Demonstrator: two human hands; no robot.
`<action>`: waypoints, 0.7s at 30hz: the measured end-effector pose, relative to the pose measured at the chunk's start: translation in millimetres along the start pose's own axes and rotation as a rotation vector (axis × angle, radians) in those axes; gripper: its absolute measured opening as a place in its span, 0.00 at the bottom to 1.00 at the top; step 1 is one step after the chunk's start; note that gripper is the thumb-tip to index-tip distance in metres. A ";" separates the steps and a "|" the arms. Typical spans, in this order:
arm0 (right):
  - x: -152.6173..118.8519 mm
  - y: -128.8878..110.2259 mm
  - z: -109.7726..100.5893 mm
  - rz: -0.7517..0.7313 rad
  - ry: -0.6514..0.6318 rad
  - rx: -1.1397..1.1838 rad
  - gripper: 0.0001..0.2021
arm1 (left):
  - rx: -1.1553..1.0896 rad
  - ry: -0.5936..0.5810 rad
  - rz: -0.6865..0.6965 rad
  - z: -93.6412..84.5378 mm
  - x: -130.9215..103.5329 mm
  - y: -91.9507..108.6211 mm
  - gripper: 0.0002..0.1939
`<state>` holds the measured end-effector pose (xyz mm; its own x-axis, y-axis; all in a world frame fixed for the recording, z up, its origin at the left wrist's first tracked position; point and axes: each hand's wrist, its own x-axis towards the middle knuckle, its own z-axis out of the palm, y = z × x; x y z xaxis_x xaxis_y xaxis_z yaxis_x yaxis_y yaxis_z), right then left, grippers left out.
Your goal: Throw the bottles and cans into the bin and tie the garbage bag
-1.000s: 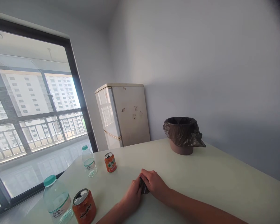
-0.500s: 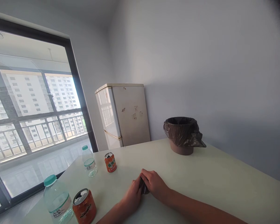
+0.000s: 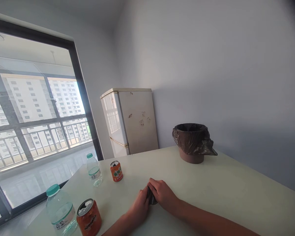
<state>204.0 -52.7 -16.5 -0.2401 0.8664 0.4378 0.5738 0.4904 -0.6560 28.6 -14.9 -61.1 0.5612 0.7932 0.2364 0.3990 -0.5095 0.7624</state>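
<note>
My left hand (image 3: pixel 139 206) and my right hand (image 3: pixel 163 195) meet at the near middle of the table, fingers closed. Between them is a small dark, slightly shiny bundle (image 3: pixel 151 199), mostly hidden by the fingers; I cannot make out its kind. To the left of my hands stand two orange soda cans, a near one (image 3: pixel 89 219) and a farther one (image 3: pixel 116 172), both upright with opened tops. Beside them are two clear water bottles with green caps, one near (image 3: pixel 61 211) and one farther back (image 3: pixel 94 172).
A brown bin (image 3: pixel 191 158) lined with a dark plastic bag (image 3: pixel 190 141) stands on the pale table (image 3: pixel 223 190) at the back right, near the wall. Behind the table is a worn white fridge (image 3: pixel 140 131). A glass sliding door (image 3: pixel 39 108) fills the left side.
</note>
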 end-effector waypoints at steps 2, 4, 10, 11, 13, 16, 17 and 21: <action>0.2 0.3 0.0 0.003 0.000 0.002 0.18 | -0.002 0.012 -0.016 1.0 -0.1 -3.6 0.14; 0.2 -0.2 -0.6 0.007 0.004 0.004 0.18 | -0.027 0.026 -0.022 2.2 -0.2 -7.5 0.15; 0.8 -12.6 -11.6 0.037 -0.002 0.019 0.16 | -0.165 0.032 0.054 0.5 1.7 2.6 0.16; 1.2 -15.7 -15.2 0.041 0.003 0.030 0.14 | -0.171 0.045 0.058 -1.0 2.5 6.4 0.16; 2.1 -21.3 -24.3 0.035 -0.003 0.072 0.10 | -0.185 0.076 0.052 -4.3 4.5 12.0 0.18; 3.6 -26.1 -41.5 0.004 -0.093 0.157 0.07 | -0.207 0.123 0.016 -7.3 7.3 13.3 0.21; 4.2 -26.6 -47.7 -0.005 -0.135 0.176 0.11 | -0.206 0.124 0.002 -7.5 7.6 12.6 0.23; 6.1 -26.4 -73.6 -0.001 -0.277 0.165 0.13 | -0.140 0.062 -0.020 -6.4 3.1 13.9 0.27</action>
<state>245.0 -67.2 48.7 -0.4579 0.8474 0.2689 0.4438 0.4800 -0.7567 31.2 -17.4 -45.9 0.5064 0.8243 0.2534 0.3022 -0.4448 0.8431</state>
